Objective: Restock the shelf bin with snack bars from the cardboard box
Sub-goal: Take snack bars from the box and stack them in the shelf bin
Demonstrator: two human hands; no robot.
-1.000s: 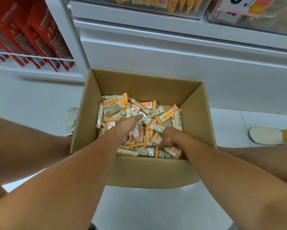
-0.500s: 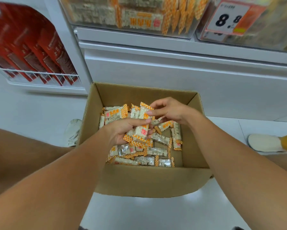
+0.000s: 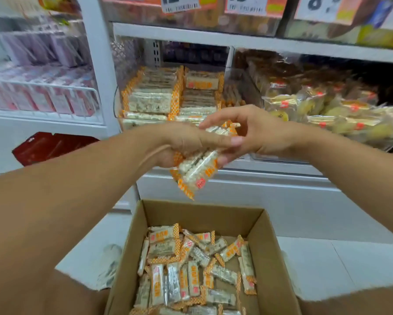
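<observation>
Holding item: bundle of snack bars point(image 3: 196, 168), centre of frame, above the cardboard box point(image 3: 131, 253) and in front of the shelf bin point(image 3: 168, 96).

Orientation: long axis of the bundle runs diagonally, lower end toward lower left, upper end toward upper right under the hands. Orange-checked wrapper ends point down-left; red label visible near the lower end.

Count: bars in the bundle overlap and cannot be counted exactly; at least three show. One box, open-topped, lower centre of frame. Loose bars point(image 3: 191, 269) inside it lie in mixed directions, too many and too overlapped to count. One clear bin at centre, stocked with stacked bars lying long axis left to right, in two visible columns.

Hands: left hand point(image 3: 184, 142) reaches from lower left, forearm extended, fingers curled around the bundle, clamped on it. Right hand point(image 3: 256, 130) enters from the right, thumb and fingers pinching the upper end of the same bundle; both hands touch each other.

Surroundings: price tags point(image 3: 247, 4) along the top edge; yellow packaged goods point(image 3: 327, 110) in the right-hand bin; pink packets point(image 3: 43, 96) behind a wire rail at upper left; red packs point(image 3: 50, 146) at left.
</observation>
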